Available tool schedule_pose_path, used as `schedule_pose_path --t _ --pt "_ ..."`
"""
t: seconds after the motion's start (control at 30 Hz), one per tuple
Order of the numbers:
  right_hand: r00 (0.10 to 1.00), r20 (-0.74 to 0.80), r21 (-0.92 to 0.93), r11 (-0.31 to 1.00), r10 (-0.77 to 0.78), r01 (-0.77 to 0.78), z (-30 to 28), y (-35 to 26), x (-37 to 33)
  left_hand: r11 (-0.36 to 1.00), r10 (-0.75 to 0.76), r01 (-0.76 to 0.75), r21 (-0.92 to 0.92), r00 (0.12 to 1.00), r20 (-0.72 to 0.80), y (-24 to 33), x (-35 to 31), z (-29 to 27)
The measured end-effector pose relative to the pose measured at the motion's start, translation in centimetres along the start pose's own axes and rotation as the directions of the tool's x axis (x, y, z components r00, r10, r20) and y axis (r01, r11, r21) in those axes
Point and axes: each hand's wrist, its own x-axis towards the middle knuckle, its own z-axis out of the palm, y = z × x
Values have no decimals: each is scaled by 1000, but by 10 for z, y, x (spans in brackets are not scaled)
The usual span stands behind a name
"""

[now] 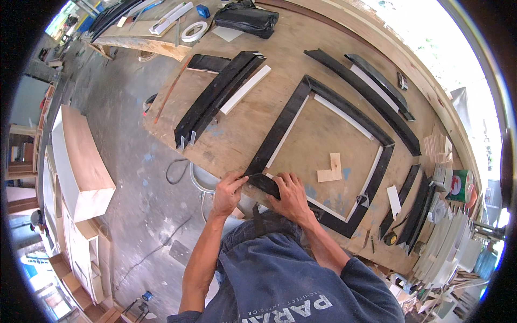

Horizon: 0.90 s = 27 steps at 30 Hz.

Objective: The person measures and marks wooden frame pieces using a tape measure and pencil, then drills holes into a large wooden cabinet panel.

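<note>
A black rectangular frame (276, 128) with white strips along its inner edges lies flat on the wooden workbench (247, 89). My left hand (228, 192) pinches the frame's near-left corner between thumb and fingers. Just to its right, my right hand (291, 197) grips the near rail, fingers over the inner edge and thumb on the black face. Whether something small sits between the left fingertips cannot be seen. Inside the frame lies a light L-shaped wood piece (337, 173). Near the frame's lower right corner sits a small clear scrap (362, 199).
Black mouldings (218, 99) and a white strip (245, 89) lie on the bench's left. More black lengths (366, 97) rest at the far right. A tape measure (390, 237) sits at the right edge. Tape roll (194, 32) and black bag (246, 20) are at the back.
</note>
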Motion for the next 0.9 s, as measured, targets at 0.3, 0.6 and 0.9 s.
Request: schedule_pose_path --t 0.3,0.6,0.9 --pt "997 67 -17 999 31 -30 -25 -24 18 999 46 -46 0 999 -7 -21 -19 9" --pt "892 -106 602 686 -439 409 -61 -161 49 991 -116 134 26 931 -347 -32 -82 -45" --pt "413 -418 825 -529 -809 -200 -13 -416 -31 735 -645 641 -222 560 -520 -85 -290 -121"
